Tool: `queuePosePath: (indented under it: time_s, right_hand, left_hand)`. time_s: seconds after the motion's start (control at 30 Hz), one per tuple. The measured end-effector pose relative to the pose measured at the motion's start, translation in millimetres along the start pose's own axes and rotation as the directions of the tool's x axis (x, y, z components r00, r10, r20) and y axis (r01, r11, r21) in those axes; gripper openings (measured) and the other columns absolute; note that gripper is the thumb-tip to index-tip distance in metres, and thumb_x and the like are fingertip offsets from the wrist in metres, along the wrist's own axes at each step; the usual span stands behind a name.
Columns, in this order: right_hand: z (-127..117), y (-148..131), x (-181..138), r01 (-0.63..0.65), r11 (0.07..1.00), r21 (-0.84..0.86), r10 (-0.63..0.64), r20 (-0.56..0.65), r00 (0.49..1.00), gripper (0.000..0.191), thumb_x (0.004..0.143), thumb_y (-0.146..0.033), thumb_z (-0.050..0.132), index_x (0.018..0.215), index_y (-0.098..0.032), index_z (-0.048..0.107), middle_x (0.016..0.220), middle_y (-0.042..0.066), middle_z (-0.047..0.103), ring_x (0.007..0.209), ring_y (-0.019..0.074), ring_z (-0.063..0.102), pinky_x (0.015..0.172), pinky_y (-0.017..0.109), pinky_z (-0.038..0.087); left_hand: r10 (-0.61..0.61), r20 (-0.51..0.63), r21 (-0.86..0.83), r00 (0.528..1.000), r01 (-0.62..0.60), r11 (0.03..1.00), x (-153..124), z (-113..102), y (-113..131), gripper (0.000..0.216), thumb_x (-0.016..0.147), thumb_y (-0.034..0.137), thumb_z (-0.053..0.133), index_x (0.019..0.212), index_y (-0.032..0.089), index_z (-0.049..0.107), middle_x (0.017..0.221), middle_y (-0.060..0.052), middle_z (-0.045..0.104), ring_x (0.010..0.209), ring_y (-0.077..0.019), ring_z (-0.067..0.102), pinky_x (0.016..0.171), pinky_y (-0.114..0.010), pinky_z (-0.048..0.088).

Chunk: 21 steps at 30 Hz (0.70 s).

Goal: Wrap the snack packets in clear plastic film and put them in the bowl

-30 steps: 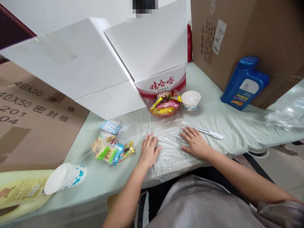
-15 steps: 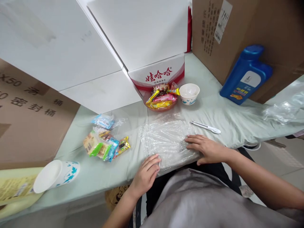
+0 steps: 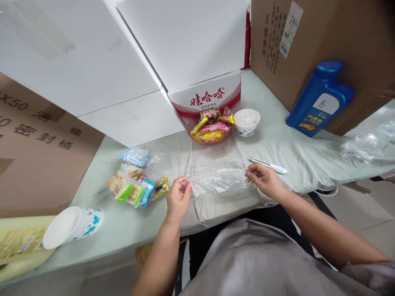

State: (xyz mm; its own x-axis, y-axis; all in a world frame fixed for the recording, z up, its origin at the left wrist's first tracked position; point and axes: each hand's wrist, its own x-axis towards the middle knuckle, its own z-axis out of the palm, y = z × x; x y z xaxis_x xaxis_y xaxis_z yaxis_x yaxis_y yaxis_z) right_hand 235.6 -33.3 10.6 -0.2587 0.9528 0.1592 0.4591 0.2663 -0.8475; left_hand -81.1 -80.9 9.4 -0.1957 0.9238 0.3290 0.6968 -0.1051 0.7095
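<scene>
A clear plastic sheet hangs stretched between my two hands, just above the pale green tablecloth. My left hand pinches its left edge and my right hand pinches its right edge. A white utility knife lies on the cloth just behind my right hand. Behind the sheet stands an orange bowl of wrapped sweets beside a white bowl.
A pile of snack packets lies left of my left hand. A tipped white cup and a yellow bottle sit at the near left. White cartons, brown cardboard boxes and a blue jug ring the table.
Both hands were pressing the plastic sheet flat on the cloth. They have since pinched its side edges and lifted it, folded narrower, off the table.
</scene>
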Motion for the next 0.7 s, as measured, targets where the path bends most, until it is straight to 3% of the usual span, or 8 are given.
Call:
queuePosePath:
  time_s: [0.1,0.23,0.4,0.53,0.57,0.63,0.7]
  right_hand:
    - [18,5,23,-0.016,0.953,-0.301,-0.004,-0.068,0.998,0.025,0.094,-0.03,0.042,0.108,-0.019,0.059,0.091,0.008,0.072,0.079,0.0211,0.069,0.071,0.033,0.052]
    - [31,11,39,-0.058,0.792,-0.608,0.027,-0.06,0.998,0.033,0.095,-0.026,0.04,0.121,-0.016,0.057,0.114,0.013,0.07,0.093,0.0256,0.068,0.073,0.034,0.05]
    - [34,13,37,-0.07,0.759,-0.647,0.038,-0.064,0.997,0.033,0.096,-0.032,0.042,0.121,-0.016,0.056,0.113,0.011,0.07,0.093,0.0249,0.068,0.068,0.031,0.048]
    - [35,10,36,-0.084,0.726,-0.682,0.065,-0.054,0.996,0.034,0.097,-0.034,0.041,0.122,-0.017,0.056,0.116,0.012,0.069,0.092,0.0252,0.068,0.067,0.032,0.048]
    - [36,9,36,-0.08,0.718,-0.692,0.067,-0.046,0.997,0.034,0.097,-0.034,0.041,0.122,-0.017,0.056,0.116,0.012,0.068,0.092,0.0254,0.068,0.067,0.032,0.047]
    - [37,9,36,-0.072,0.709,-0.702,0.07,-0.031,0.997,0.035,0.097,-0.034,0.04,0.123,-0.017,0.056,0.116,0.012,0.068,0.092,0.0254,0.067,0.067,0.032,0.047]
    - [37,10,36,-0.071,0.71,-0.7,0.076,-0.023,0.997,0.035,0.097,-0.035,0.04,0.123,-0.018,0.056,0.117,0.012,0.067,0.092,0.0252,0.067,0.068,0.031,0.047]
  left_hand:
    - [-0.022,-0.059,0.161,0.998,0.031,0.986,28,16,-5,0.026,0.086,0.033,0.057,0.107,0.018,0.059,0.076,-0.001,0.067,0.067,-0.0161,0.065,0.069,-0.028,0.051]
    - [-0.084,-0.041,0.401,0.996,0.094,0.911,44,35,-20,0.022,0.082,0.028,0.061,0.103,0.021,0.063,0.078,-0.003,0.07,0.071,-0.0206,0.066,0.066,-0.029,0.048]
    - [-0.071,-0.068,0.448,0.995,0.094,0.889,41,35,-31,0.023,0.084,0.029,0.061,0.105,0.021,0.062,0.079,-0.004,0.068,0.073,-0.0224,0.065,0.069,-0.032,0.048]
    - [0.094,-0.246,0.434,0.965,0.023,0.9,37,24,-16,0.031,0.085,0.031,0.059,0.111,0.014,0.059,0.101,-0.013,0.063,0.09,-0.0252,0.063,0.083,-0.039,0.049]
    - [0.148,-0.242,0.429,0.959,-0.031,0.903,36,24,-9,0.029,0.086,0.031,0.058,0.11,0.014,0.06,0.104,-0.014,0.061,0.094,-0.0255,0.062,0.086,-0.039,0.048]
    - [0.25,-0.082,0.399,0.965,-0.198,0.895,30,28,6,0.021,0.09,0.03,0.053,0.103,0.016,0.063,0.102,-0.012,0.063,0.096,-0.0242,0.061,0.089,-0.039,0.048]
    - [0.33,0.196,0.342,0.924,-0.379,0.86,23,39,17,0.021,0.092,0.029,0.052,0.104,0.019,0.065,0.106,-0.01,0.066,0.104,-0.0244,0.061,0.095,-0.04,0.046]
